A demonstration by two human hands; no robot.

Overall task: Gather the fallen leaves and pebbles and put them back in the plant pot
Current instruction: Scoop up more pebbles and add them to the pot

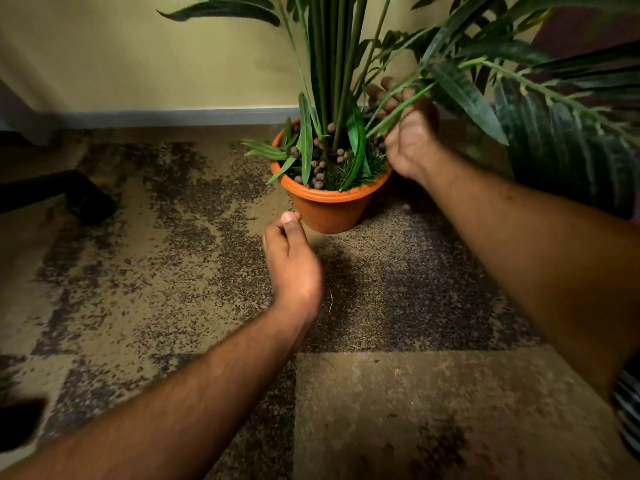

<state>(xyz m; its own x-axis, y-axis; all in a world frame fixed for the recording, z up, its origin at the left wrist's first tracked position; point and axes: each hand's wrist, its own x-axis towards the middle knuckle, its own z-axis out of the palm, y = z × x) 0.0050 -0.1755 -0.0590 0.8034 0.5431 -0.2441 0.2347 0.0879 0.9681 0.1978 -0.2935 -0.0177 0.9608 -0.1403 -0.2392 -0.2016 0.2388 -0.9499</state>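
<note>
Here's the orange plant pot (330,209), standing on the mottled carpet (173,258) close to the yellow wall (138,57) and its grey skirting (173,116). Tall green stems (332,64) rise from it, and loose leaves (304,140) lie in the top, some hanging over the left rim. Small brown pebbles (318,168) sit among the green filling inside the pot.

The right hand (410,133) is up at the pot's right rim, and its grip is closed round a leafy stalk (401,110) that runs out to the right, thumb side toward the camera. The left hand (292,261) hovers over the carpet just in front of the pot's base, fingers curled in with the thumb tip pressed against them; whether it holds anything, I cannot tell.

Off to the left, a dark tube-like object (69,195) lies on the floor. Broad fronds (554,126) fill the right side.
</note>
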